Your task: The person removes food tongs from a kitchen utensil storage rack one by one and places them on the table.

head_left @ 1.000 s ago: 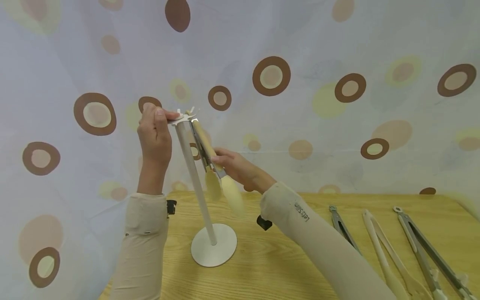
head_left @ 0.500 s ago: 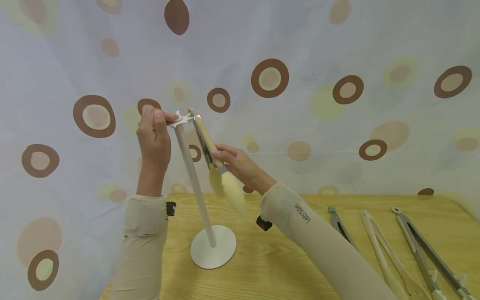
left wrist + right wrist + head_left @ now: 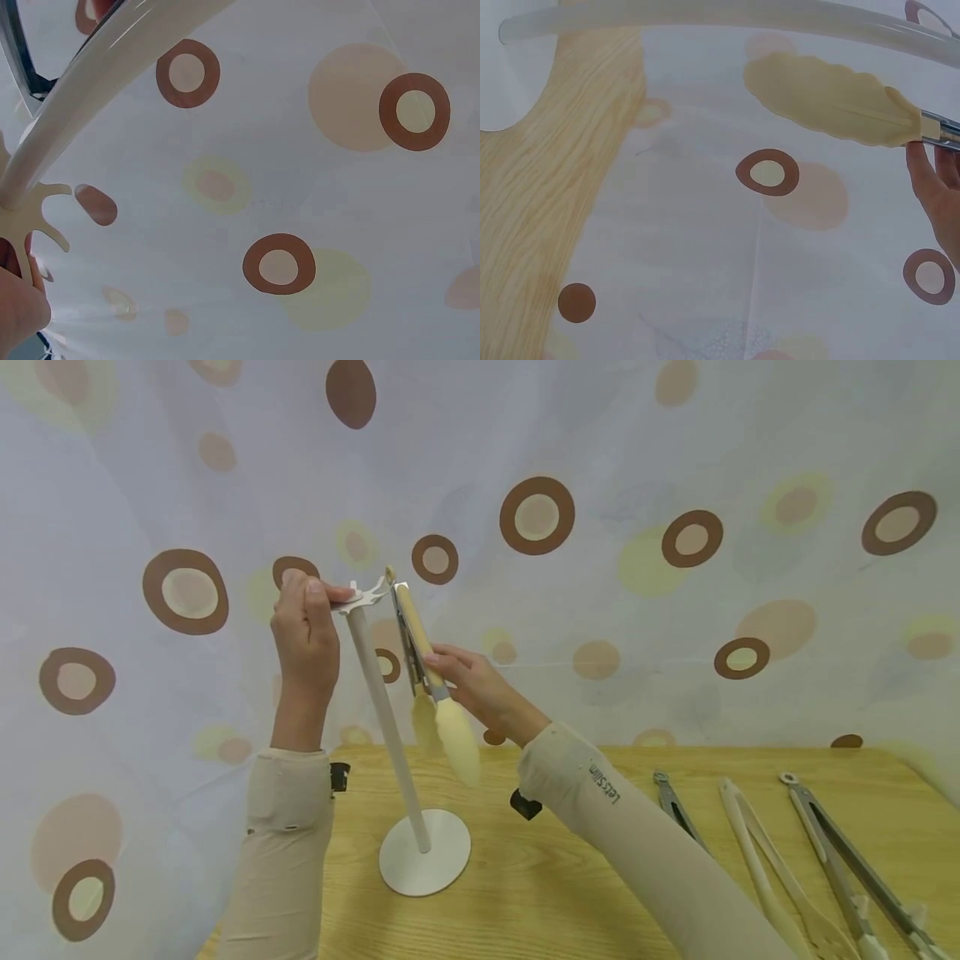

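My left hand (image 3: 306, 635) pinches the white hook rack (image 3: 366, 597) at the top of a utensil stand. Its pale pole (image 3: 386, 727) leans leftward in the head view, rising from a round white base (image 3: 424, 853). My right hand (image 3: 483, 689) grips a pair of tongs (image 3: 459, 739) with cream-yellow handles and scalloped heads, heads pointing down. The ring at the tongs' upper end overlaps the tip of a right-hand hook in the head view. One yellow tong head (image 3: 832, 105) fills the right wrist view's upper part; fingers (image 3: 922, 176) hold the tongs just beside it.
On the wooden table (image 3: 525, 868) at the right lie dark grey tongs (image 3: 678, 810), beige tongs (image 3: 759, 856) and longer grey tongs (image 3: 847, 856). My right sleeve partly covers the dark pair. A spotted curtain (image 3: 600, 593) hangs behind the table.
My right hand has raised the tongs slightly, and their top end has shifted up and right, from over the rack to the hook's tip. My left hand keeps its hold on the rack.
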